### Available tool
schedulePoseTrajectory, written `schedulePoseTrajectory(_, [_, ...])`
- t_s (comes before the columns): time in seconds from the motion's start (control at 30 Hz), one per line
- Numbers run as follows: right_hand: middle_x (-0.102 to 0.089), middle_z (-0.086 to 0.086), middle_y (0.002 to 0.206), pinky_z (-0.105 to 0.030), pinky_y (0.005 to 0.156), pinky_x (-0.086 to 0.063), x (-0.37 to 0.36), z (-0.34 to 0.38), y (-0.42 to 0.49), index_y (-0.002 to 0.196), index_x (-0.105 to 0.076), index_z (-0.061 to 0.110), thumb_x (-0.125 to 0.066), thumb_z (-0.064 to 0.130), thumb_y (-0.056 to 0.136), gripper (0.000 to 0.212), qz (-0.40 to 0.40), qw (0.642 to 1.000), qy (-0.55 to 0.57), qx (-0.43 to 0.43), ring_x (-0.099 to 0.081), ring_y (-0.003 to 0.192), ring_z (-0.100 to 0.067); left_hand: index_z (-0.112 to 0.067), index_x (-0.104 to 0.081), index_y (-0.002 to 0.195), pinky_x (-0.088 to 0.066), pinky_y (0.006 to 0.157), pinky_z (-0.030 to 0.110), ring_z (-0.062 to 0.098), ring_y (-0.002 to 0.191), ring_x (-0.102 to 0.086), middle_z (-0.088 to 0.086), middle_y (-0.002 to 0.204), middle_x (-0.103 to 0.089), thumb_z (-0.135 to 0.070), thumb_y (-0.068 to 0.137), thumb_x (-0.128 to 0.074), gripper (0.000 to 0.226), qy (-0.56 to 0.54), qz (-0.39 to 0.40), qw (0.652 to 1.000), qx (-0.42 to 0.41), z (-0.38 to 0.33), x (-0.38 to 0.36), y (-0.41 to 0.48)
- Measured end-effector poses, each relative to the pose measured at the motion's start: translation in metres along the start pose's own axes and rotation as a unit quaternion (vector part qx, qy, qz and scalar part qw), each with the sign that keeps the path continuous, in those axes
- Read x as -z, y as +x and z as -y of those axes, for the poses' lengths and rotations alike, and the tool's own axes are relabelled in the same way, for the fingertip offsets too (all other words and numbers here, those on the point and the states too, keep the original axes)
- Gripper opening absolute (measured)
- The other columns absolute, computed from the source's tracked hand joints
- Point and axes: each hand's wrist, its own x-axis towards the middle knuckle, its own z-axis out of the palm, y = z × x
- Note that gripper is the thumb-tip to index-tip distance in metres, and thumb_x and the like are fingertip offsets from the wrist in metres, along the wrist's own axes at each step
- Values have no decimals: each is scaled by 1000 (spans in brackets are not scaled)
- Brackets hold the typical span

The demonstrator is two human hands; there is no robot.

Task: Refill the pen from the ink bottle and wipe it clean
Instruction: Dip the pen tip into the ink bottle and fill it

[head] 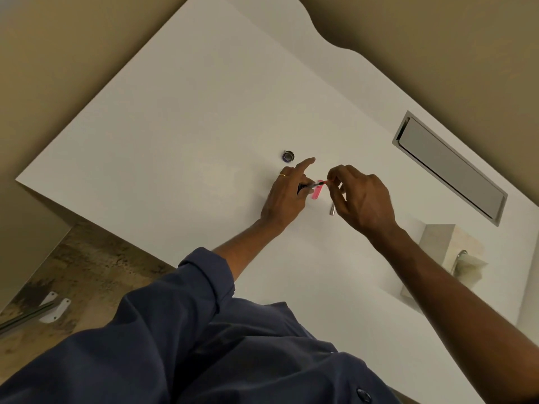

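My left hand grips the dark front section of the pen, its index finger pointing outward. My right hand pinches the pink far end of that same pen part with thumb and fingertips. Just below the two hands a pink piece lies on the white table. A silver pen part rests on the table under my right hand, half hidden. The small open ink bottle stands just beyond my left hand.
A tissue box sits at the right edge of the table, near my right forearm. A metal cable-hatch cover is set into the table at the far right. The floor shows at the lower left.
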Motion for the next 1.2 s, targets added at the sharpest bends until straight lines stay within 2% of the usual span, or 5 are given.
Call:
schedulePoseTrajectory(0.33, [-32,3,51,-37,56,-38,4,5,6,67,-38,15,-54,35,107,48,-19,997,-81,1,-28,41,-28,-11,-44,151,-50,105,35,22,123,-65,11,112,-78,-5,91,-72,67,-43,17,999,16,-6,2,-5])
schedulePoseTrajectory(0.53, [-73,-1,86,-40,76,-51,5,1,0,104,-66,14,-51,44,107,34,-1,1000,-23,-17,-64,60,-29,-10,-45,150,-51,105,36,22,122,-65,12,111,-78,-5,91,-72,66,-37,15,999,16,-6,6,-4])
schedulePoseTrajectory(0.83, [-43,-1,57,-46,66,-47,5,3,2,74,-46,12,-42,35,111,43,3,996,-89,-11,-36,46,-32,-11,-46,150,-51,103,36,22,121,-66,12,111,-78,-5,91,-73,66,-38,21,999,14,-6,4,-5])
schedulePoseTrajectory(1.03, [-73,3,87,-40,85,-48,1,-4,-2,103,-65,18,-46,45,108,34,1,999,-33,-11,-66,65,-25,-10,-42,152,-50,104,33,22,118,-67,12,112,-78,-4,88,-75,72,-32,15,999,12,-4,5,-6])
schedulePoseTrajectory(1.2, [-61,-1,71,-44,90,-47,-1,-5,-2,85,-58,14,-44,32,110,33,-3,996,-89,-14,-51,57,-30,-10,-43,152,-50,104,31,22,117,-68,10,111,-78,-1,90,-73,69,-34,16,999,6,-4,2,-6])
